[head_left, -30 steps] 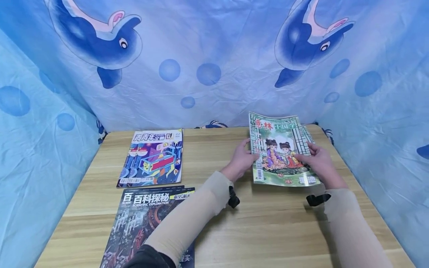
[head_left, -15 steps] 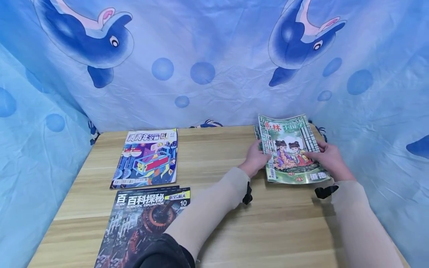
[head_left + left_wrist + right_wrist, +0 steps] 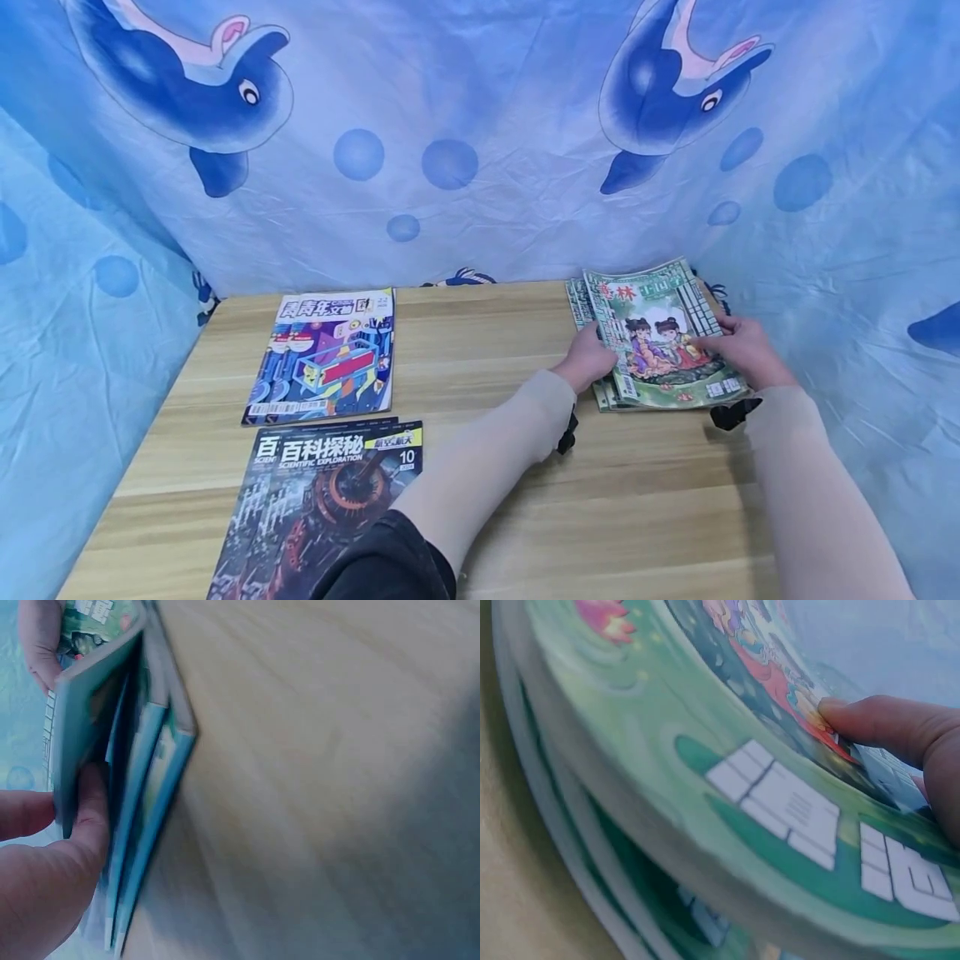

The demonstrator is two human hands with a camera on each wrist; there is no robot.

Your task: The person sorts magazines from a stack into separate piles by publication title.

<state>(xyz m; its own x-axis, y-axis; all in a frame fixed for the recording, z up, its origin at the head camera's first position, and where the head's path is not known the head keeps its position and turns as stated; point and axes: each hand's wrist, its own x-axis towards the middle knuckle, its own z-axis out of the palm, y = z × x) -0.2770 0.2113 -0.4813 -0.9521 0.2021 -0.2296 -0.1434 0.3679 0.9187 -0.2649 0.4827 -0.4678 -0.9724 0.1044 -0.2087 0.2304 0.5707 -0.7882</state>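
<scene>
A green magazine (image 3: 663,312) with two cartoon figures on its cover is held between both hands at the table's back right. My left hand (image 3: 589,358) pinches its left spine edge, thumb and finger on opposite sides in the left wrist view. At the right edge, my right hand (image 3: 750,352) grips it with the thumb on the cover; the fingers beneath are hidden. More green magazines (image 3: 154,780) lie stacked under it, their spines showing in the left wrist view. The held magazine (image 3: 652,757) is bowed and partly lifted off those below.
Purple-and-blue magazines (image 3: 330,358) lie overlapped at the back left of the wooden table (image 3: 480,333). Dark magazines (image 3: 330,492) overlap in front of them, partly covered by the left sleeve. A blue dolphin-print curtain (image 3: 487,100) encloses the back and sides.
Both hands have moved right in view with the green magazine, which has come down over the others in the stack. The lower magazines now show at its left. The camera view has shifted slightly.
</scene>
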